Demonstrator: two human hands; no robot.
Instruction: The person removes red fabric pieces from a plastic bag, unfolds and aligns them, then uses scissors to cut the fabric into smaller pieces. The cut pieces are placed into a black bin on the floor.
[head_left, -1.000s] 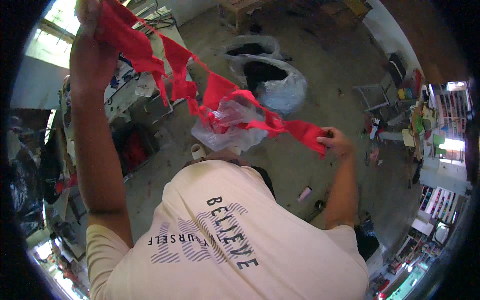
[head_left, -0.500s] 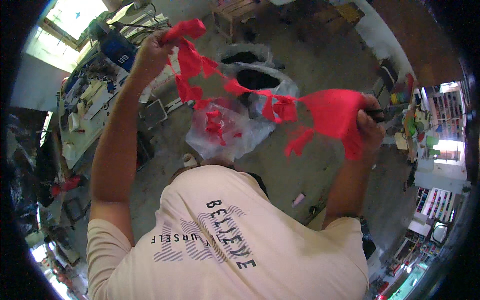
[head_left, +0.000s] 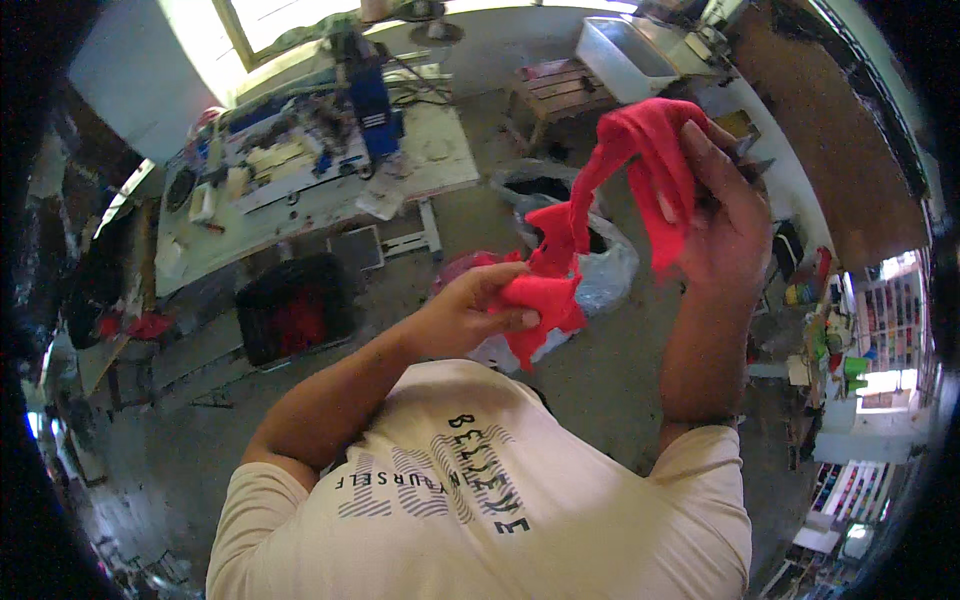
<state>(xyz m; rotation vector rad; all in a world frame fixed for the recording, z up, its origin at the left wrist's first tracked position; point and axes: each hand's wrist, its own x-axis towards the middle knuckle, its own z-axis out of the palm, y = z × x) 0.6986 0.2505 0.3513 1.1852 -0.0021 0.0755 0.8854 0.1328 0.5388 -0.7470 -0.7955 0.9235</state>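
A red cloth piece, cut into a ragged, linked strip, stretches between my two hands. My left hand pinches its lower end between thumb and fingers, low and in front of my chest. Higher and to the right, my right hand grips the folded upper part, which droops over the fingers. A dark, pointed metal blade sticks out behind the right fingers; its handle is hidden, so I cannot tell the tool's kind. Beneath the cloth, clear plastic bags with dark contents sit on the floor, partly covered by the cloth and left hand.
To the left stands a white worktable with a blue machine and scattered tools. Below it is a black bin with red scraps. A wooden stool and a white tub are at the back; cluttered shelves line the right.
My left hand has come down and inward, towards the right hand, so the spread-out cloth now hangs bunched. My right hand has risen. The view has shifted, showing more of the worktable.
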